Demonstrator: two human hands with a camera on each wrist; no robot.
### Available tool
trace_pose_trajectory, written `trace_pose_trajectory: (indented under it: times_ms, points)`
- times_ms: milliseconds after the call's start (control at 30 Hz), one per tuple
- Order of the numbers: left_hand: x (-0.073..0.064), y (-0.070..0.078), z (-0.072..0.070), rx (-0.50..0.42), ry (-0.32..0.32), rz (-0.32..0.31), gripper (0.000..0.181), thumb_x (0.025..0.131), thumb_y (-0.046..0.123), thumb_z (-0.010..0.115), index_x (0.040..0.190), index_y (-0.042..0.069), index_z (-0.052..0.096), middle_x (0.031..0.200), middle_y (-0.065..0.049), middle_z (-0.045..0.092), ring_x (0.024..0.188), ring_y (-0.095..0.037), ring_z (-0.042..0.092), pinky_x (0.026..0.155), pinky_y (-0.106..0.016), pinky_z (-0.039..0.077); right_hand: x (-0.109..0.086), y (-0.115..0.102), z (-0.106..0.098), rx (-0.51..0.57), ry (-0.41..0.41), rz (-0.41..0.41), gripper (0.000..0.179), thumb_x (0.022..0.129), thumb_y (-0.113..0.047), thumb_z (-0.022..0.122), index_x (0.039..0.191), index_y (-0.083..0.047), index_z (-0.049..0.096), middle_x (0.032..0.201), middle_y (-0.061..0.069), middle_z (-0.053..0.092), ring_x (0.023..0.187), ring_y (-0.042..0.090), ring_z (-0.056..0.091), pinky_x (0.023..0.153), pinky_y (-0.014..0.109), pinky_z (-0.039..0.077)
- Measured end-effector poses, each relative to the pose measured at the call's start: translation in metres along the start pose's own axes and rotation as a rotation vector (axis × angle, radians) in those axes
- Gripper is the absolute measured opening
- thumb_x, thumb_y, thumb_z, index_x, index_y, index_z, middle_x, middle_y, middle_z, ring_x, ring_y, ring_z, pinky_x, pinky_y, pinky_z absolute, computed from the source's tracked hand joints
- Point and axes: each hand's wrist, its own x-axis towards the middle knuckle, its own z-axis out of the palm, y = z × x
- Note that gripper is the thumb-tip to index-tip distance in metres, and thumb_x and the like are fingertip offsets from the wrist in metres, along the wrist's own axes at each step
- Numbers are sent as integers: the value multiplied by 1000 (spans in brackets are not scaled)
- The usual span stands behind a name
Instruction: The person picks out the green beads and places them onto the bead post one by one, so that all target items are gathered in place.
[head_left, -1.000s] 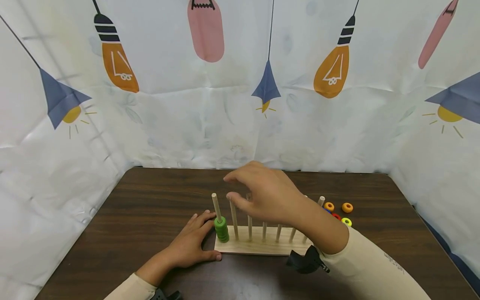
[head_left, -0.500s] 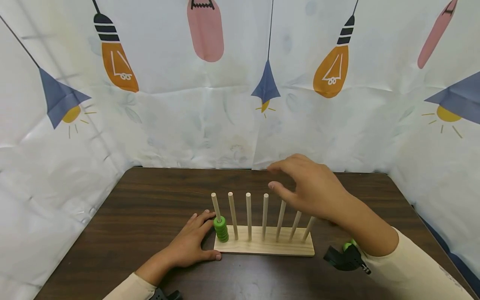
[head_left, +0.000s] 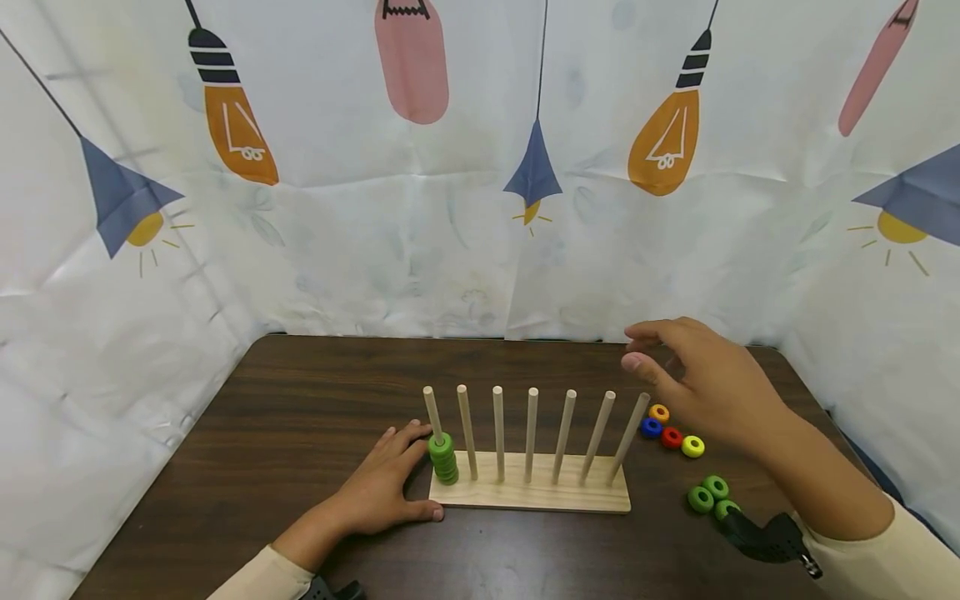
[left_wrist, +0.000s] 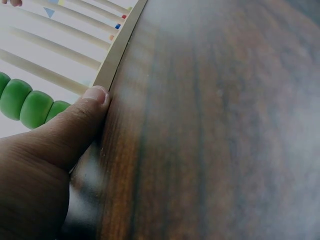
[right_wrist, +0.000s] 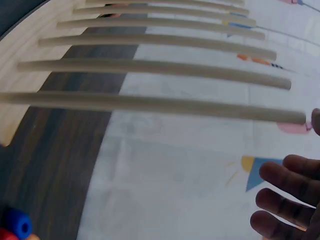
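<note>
A pale wooden peg stand with several upright pegs stands on the table. Green beads are stacked on its leftmost peg. My left hand holds the stand's left end, thumb along the front edge and fingers reaching round behind. In the left wrist view, the thumb presses against the base beside the green beads. My right hand hovers with nothing in it, right of the rightmost peg, its fingers loosely bent. In the right wrist view, the fingertips are apart, beyond the peg tips.
Loose beads lie right of the stand: an orange bead, a blue bead, a red bead and a yellow bead. Nearer are green beads, partly covered by the black wrist device. A printed curtain hangs behind the table.
My right hand has swung rightward from above the left pegs, past the rightmost peg, toward the loose beads, uncovering the pegs. The left hand and the stand have stayed put.
</note>
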Motion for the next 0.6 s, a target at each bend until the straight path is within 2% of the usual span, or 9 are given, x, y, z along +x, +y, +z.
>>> trace_pose_trajectory:
  times_ms: [233,367,600]
  points:
    - [0,0,-1,0,8,7,97,79,77,69,150,12,51,162,-10,32,153,-39,19,121,-64,14,-26,32,5,0,-24,65,36,110,-36,50,137,-16,63,129,11,65,95,26,63,73,52,53]
    - [0,0,0,3,4,8,97,80,76,70,150,12,50,162,-10,32,153,-39,19,121,-64,14,-39,47,10,-7,-25,82,34,109,-34,53,135,-14,64,128,13,65,94,27,65,70,53,54]
    - [-1,2,-1,-7,1,4,98,79,77,69,150,12,50,162,-11,32,153,-40,18,121,-65,14,-66,68,19,16,-79,148,34,108,-36,56,132,-15,66,124,11,65,88,20,62,66,42,52]
